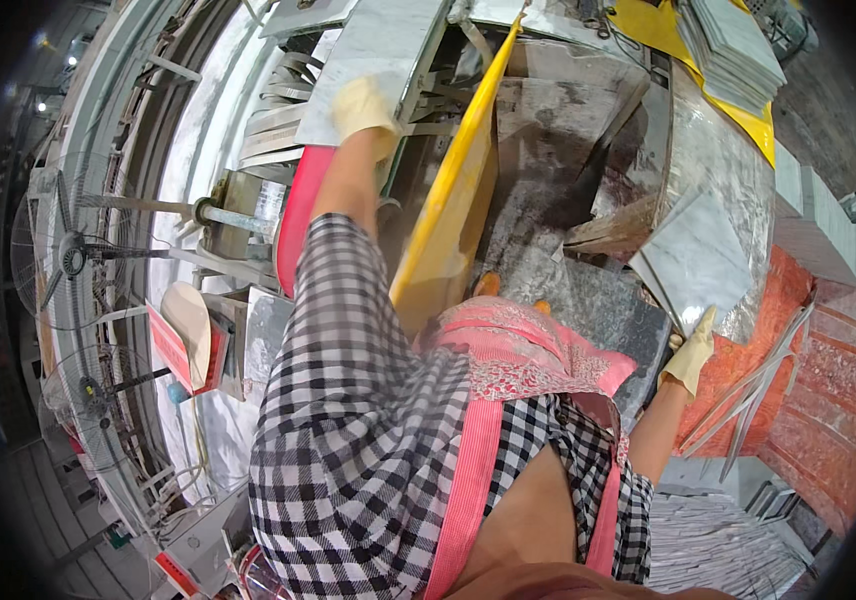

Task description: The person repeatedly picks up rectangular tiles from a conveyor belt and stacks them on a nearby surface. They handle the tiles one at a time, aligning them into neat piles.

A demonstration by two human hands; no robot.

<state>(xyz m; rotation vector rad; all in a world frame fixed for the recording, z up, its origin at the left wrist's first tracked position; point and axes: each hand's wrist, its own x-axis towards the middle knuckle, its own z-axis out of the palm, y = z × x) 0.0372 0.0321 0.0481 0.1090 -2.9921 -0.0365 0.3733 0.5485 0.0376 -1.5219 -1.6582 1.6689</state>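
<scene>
Both my hands wear pale cream gloves. My left hand (363, 108) is stretched forward over a grey-veined white marble slab (373, 45), at its near end; motion blurs the fingers, so their grip does not show. Low on the right, my right hand (690, 352) is closed at the near corner of some square marble tiles (698, 255). Those tiles lie slightly fanned on a plastic-wrapped surface (718, 180). A yellow upright panel (458, 170) stands between my arms.
A stack of marble tiles (733, 55) sits on yellow sheeting at the far right. Wire-guarded fans (72, 255) and machine rails are on the left. Thin strips (758, 375) lean by an orange-red sheet (783, 310) at right. A wooden block (613, 228) lies ahead.
</scene>
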